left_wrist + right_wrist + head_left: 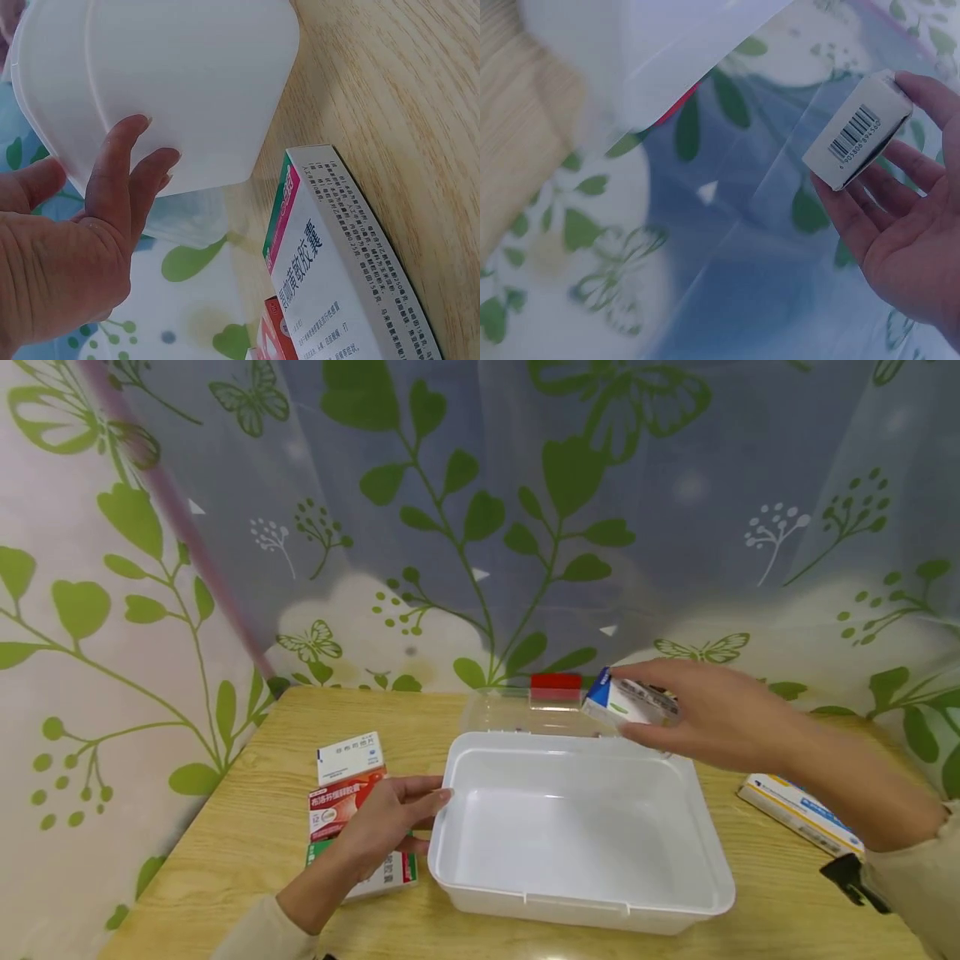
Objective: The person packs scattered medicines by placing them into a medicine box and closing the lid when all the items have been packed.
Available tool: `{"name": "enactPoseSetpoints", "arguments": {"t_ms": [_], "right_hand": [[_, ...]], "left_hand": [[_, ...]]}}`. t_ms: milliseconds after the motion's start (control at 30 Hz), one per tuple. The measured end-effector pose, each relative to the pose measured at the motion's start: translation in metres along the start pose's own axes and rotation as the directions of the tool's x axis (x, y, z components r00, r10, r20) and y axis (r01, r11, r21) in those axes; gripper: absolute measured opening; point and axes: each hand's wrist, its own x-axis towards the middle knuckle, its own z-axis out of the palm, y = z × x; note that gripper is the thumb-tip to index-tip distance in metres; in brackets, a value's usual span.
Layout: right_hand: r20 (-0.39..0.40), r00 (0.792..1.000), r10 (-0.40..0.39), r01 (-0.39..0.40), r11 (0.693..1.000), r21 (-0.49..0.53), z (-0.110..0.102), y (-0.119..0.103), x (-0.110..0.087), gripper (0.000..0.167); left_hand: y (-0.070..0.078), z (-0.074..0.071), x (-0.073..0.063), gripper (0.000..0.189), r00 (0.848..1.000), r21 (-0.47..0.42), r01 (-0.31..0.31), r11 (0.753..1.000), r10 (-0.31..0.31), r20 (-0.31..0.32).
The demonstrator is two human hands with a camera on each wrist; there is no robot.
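My right hand [720,714] holds a small white-and-blue medicine box [626,700] above the back right rim of a white plastic storage box [585,906]. In the right wrist view, thumb and fingers pinch that medicine box [861,135], and a barcode shows on its end. The left hand [382,822] grips the storage box's left wall, thumb at the rim and fingers against the outside, as the left wrist view shows of the storage box [195,82]. Inside, the storage box shows only its bare white floor.
Left of the storage box lie a white medicine box [350,758], a red one [330,810] and a green-and-white one [322,277]. A white, blue and yellow carton [798,814] lies right, partly behind the forearm. A clear lid [495,710] with a red latch [556,681] stands behind.
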Motion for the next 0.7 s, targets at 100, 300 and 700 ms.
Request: {"name": "enactPoseSetpoints", "arguments": {"t_ms": [100,300,700], "right_hand": [[0.024,0.999,-0.037,0.037,0.999,0.000,0.005,-0.018,0.016,0.061],[0.108,0.990,-0.092,0.093,0.996,-0.012,0.022,-0.042,0.041,0.061],[0.383,0.913,-0.137,0.126,0.991,0.052,0.065,-0.052,0.072,0.060]], "left_hand": [[0.000,-0.001,0.000,0.058,1.000,0.004,0.006,1.000,-0.006,-0.006],[0.000,-0.001,0.000,0.058,1.000,-0.004,0.004,1.000,-0.004,-0.004],[-0.001,-0.001,0.000,0.057,1.000,0.006,-0.002,1.000,0.002,-0.001]]}}
